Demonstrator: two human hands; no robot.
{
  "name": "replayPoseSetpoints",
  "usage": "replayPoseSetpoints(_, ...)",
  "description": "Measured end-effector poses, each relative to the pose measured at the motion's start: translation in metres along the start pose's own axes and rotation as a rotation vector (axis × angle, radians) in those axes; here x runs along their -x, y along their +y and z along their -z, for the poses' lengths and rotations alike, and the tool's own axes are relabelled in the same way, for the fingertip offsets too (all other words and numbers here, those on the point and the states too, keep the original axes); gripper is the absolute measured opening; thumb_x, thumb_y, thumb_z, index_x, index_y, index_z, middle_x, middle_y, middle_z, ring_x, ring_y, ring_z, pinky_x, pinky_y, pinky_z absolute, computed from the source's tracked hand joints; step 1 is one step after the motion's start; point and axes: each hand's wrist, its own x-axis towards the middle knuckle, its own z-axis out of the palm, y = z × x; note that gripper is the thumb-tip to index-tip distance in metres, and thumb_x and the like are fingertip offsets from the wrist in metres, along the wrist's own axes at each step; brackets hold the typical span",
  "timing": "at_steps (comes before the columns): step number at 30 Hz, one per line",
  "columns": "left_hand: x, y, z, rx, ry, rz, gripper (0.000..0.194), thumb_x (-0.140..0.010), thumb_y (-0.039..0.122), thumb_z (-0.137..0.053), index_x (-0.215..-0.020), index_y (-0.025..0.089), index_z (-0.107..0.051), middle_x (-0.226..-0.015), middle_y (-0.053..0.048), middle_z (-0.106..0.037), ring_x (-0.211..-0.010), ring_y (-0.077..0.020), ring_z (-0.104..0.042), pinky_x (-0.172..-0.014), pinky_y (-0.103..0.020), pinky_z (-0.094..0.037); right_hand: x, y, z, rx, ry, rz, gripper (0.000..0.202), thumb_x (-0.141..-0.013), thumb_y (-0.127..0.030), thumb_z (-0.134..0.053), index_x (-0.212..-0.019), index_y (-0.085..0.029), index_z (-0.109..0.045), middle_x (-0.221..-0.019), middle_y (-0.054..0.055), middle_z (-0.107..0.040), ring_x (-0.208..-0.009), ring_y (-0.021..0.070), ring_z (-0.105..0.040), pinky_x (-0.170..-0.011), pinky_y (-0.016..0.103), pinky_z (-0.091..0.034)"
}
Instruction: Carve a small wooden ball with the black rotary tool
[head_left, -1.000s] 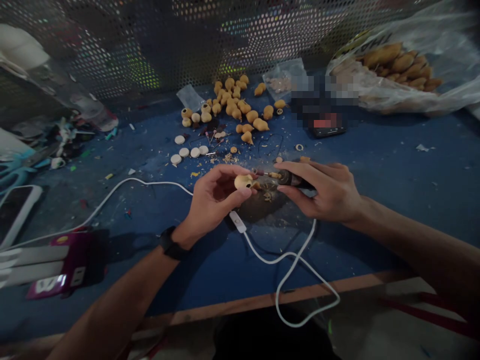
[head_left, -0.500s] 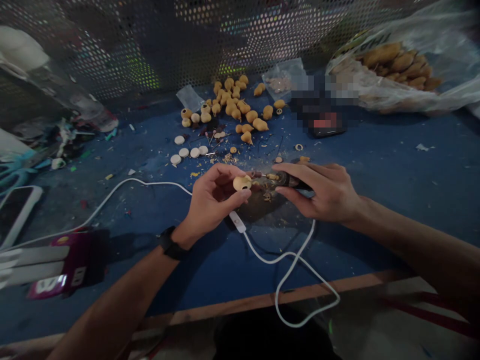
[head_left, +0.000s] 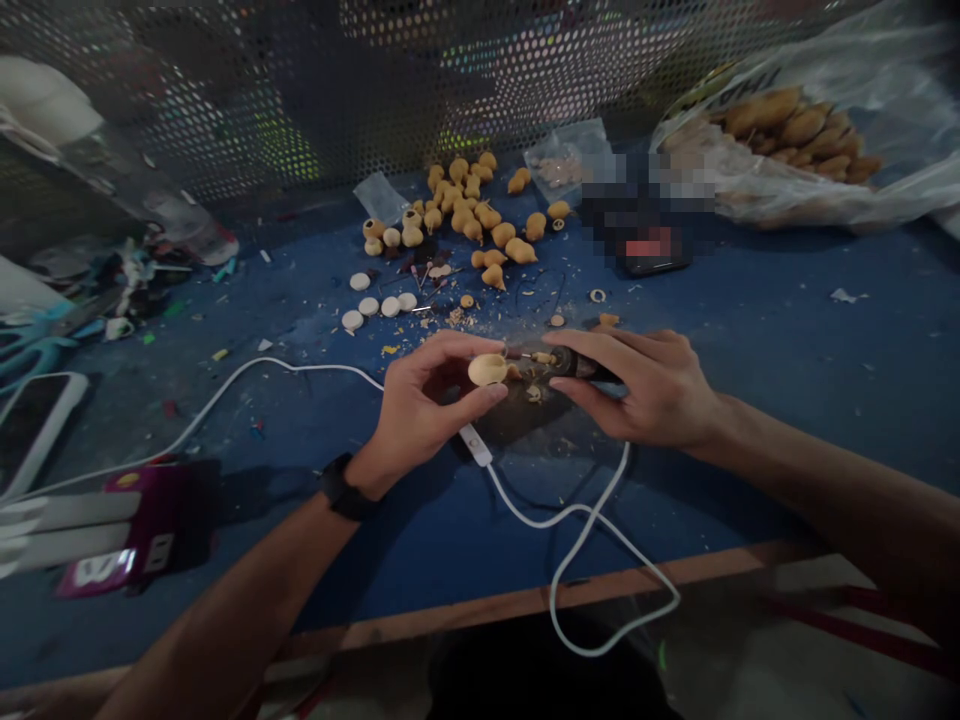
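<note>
Two hands meet above the blue counter (head_left: 772,400), the left hand (head_left: 427,395) pinching a small pale gourd (head_left: 489,370) while the right hand (head_left: 656,385) grips a dark rotary tool (head_left: 574,362) beside it.

The person has a black watch (head_left: 347,488) with a dark band on the left wrist. Both hands are bare, and no sleeve covers the lower arms. Something black (head_left: 547,670) is worn down low, too dark to tell what.
</note>
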Motion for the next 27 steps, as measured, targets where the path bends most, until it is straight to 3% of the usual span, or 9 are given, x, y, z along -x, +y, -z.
replayPoseSetpoints(9,-0.0006,-0.0008,0.0008,-0.009,0.041,0.094,0.054,-0.067,0.03,-0.099,-0.112,0.022,-0.068,-0.092,-0.002,-0.08,-0.074,-0.0154,-0.076,-0.062,-0.023,-0.061,0.0031,-0.0012,-0.0031,-0.02,-0.036,-0.02,0.03,-0.104,-0.032,-0.064,-0.132,-0.02,-0.066,-0.107,0.008,-0.084,-0.085,0.0211,-0.08,-0.067,0.029,-0.061)
replayPoseSetpoints(16,-0.0028,0.0014,-0.0013,-0.023,0.052,0.076,0.057,-0.067,0.038,-0.099,-0.109,0.021,-0.066,-0.087,-0.001,-0.079,-0.068,-0.014,-0.074,-0.059,-0.022,-0.06,0.0014,-0.0035,-0.002,0.004,-0.02,0.034,0.03,-0.104,-0.028,-0.065,-0.129,-0.013,-0.065,-0.105,0.011,-0.083,-0.083,0.0214,-0.08,-0.061,0.029,-0.059)
replayPoseSetpoints(27,-0.0032,0.0008,0.0006,-0.015,0.053,0.057,0.058,-0.066,0.038,-0.1,-0.108,0.02,-0.065,-0.087,-0.001,-0.081,-0.064,-0.0119,-0.073,-0.059,-0.021,-0.06,0.0041,-0.0025,-0.0036,0.043,-0.028,0.013,0.031,-0.105,-0.033,-0.063,-0.132,-0.019,-0.065,-0.106,0.008,-0.084,-0.085,0.0205,-0.08,-0.061,0.029,-0.059)
